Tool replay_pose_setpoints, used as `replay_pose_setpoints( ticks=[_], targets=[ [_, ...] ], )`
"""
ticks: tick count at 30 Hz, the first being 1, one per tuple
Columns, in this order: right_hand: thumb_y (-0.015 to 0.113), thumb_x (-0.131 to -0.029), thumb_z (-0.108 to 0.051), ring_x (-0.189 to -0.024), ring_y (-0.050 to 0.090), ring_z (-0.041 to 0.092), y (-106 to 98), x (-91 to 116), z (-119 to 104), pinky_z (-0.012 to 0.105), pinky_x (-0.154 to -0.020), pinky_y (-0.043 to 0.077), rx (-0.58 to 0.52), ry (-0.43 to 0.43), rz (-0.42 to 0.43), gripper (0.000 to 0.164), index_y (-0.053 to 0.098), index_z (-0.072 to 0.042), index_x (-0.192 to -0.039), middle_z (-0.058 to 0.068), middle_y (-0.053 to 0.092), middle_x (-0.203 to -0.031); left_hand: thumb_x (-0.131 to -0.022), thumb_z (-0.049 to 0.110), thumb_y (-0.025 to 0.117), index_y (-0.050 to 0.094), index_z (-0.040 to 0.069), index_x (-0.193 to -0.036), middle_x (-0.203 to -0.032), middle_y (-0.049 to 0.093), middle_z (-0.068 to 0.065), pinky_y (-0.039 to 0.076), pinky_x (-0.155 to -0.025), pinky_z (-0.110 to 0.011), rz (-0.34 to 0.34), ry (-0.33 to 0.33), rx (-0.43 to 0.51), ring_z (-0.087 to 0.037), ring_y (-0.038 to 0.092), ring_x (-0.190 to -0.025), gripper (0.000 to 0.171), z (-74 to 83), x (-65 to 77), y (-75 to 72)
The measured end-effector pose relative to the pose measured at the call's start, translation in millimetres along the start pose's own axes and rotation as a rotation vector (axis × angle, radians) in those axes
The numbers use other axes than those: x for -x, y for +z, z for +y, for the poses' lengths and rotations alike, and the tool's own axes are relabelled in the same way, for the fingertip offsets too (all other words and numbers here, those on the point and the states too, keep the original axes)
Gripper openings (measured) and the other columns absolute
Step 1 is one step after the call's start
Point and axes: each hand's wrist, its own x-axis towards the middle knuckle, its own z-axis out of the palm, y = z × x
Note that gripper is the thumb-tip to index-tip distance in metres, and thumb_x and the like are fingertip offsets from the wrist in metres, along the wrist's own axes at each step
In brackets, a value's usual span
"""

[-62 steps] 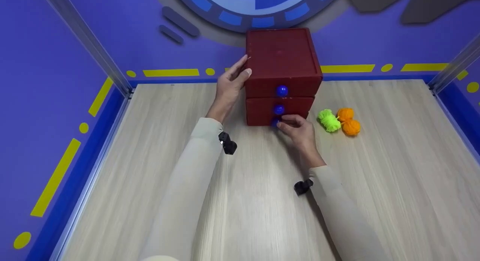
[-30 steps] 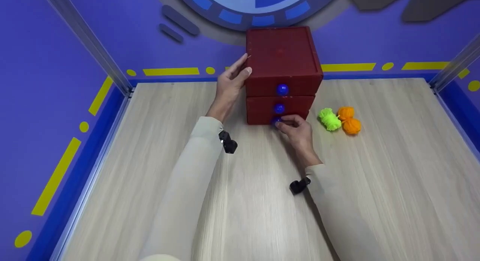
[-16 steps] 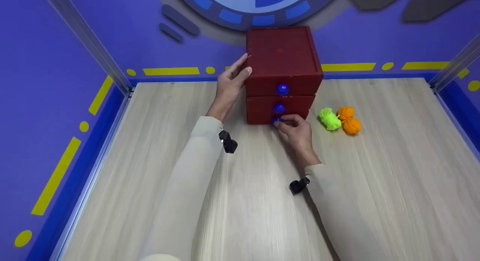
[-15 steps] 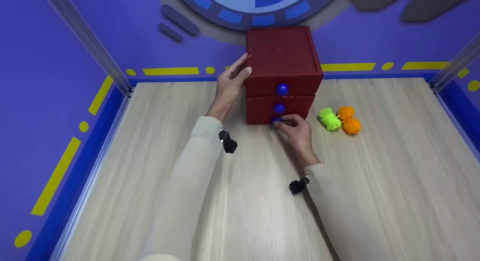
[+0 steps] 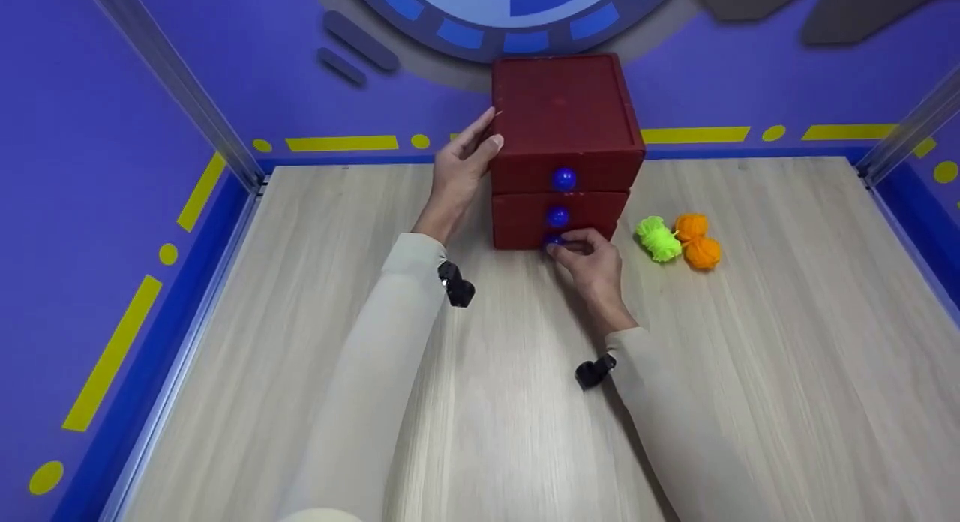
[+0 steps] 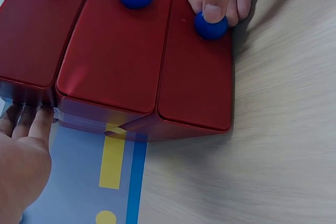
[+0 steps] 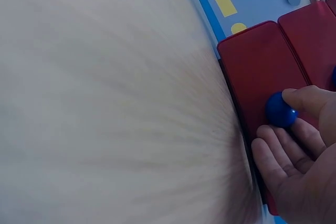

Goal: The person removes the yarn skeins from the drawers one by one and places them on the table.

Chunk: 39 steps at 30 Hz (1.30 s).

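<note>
A blue-purple back wall (image 5: 772, 79) with yellow markings stands behind the work area. In front of it extends a wood-grain surface (image 5: 262, 319). A dark red drawer unit (image 5: 562, 106) stands upright at the rear of the surface, near the wall. Its three drawer fronts (image 6: 110, 45) are stacked one above another and face the person. Two pale sleeves (image 5: 367, 379) cover the forearms.

The left hand (image 5: 456, 178) rests against the left side of the drawer unit, near the top. Its fingers are extended along the side panel; the thumb lies at the upper front edge. The right hand (image 5: 592, 265) is at the lowest front. Its fingers are narrowed and pinch the bottom knob (image 6: 210, 29) between thumb and index finger.

A black wrist device (image 5: 457, 285) is fitted at each cuff. To the right of the drawer unit lie a green yarn bundle (image 5: 659, 240) and, just beside it, two orange yarn balls (image 5: 702, 253) that touch each other.

The middle knob (image 5: 557, 217) and top knob (image 5: 565, 179), both round and blue, are untouched.
</note>
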Motion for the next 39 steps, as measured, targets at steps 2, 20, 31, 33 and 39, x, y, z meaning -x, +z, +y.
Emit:
replay_pose_setpoints(
  ticks=[2,20,31,33,39],
  targets=[
    [0.088,-0.085,-0.004,-0.083,0.069,0.011,-0.3,0.9,-0.1,0.02,-0.071,0.054,0.004,0.0,0.001,0.025,0.075,0.003,-0.105,0.009,0.075,-0.095,-0.103,0.018,0.075,0.063,0.017,-0.151,-0.155,0.056,0.002,0.05,-0.106,-0.026,0.002,-0.002,-0.006,-0.006,0.055,-0.136,0.05,0.1,0.2,0.5],
    [0.089,-0.087,-0.009,-0.092,0.069,0.019,-7.9,20.6,-2.7,0.021,-0.072,0.054,0.069,0.025,-0.036,0.026,0.075,0.0,-0.108,0.011,0.076,-0.1,-0.103,0.015,0.074,0.063,0.014,-0.15,-0.155,0.056,0.0,0.049,-0.107,-0.026,0.011,0.014,-0.007,-0.007,0.054,-0.137,0.049,-2.0,-1.1,0.5],
    [0.088,-0.089,-0.011,-0.093,0.069,0.021,-19.5,39.2,-7.8,0.022,-0.074,0.054,0.137,0.048,-0.075,0.025,0.075,-0.002,-0.109,0.01,0.076,-0.101,-0.103,0.015,0.074,0.063,0.014,-0.151,-0.155,0.056,0.001,0.049,-0.107,-0.026,0.007,0.008,0.008,-0.007,0.054,-0.137,0.049,-0.9,-0.8,1.3],
    [0.088,-0.09,-0.012,-0.093,0.069,0.021,-21.3,42.0,-8.4,0.023,-0.074,0.055,0.151,0.046,-0.085,0.025,0.075,-0.003,-0.109,0.01,0.076,-0.101,-0.103,0.014,0.074,0.063,0.014,-0.15,-0.155,0.056,0.001,0.049,-0.107,-0.026,0.008,0.01,0.016,-0.007,0.054,-0.136,0.049,-1.2,-0.6,1.5],
    [0.089,-0.089,-0.012,-0.092,0.071,0.022,-26.1,49.3,-7.8,0.022,-0.075,0.055,0.192,0.009,-0.1,0.024,0.076,-0.003,-0.107,0.009,0.076,-0.098,-0.104,0.015,0.073,0.062,0.014,-0.151,-0.156,0.056,0.001,0.049,-0.107,-0.026,-0.001,0.016,0.009,-0.007,0.054,-0.137,0.049,-0.7,1.0,0.9]
  ],
)
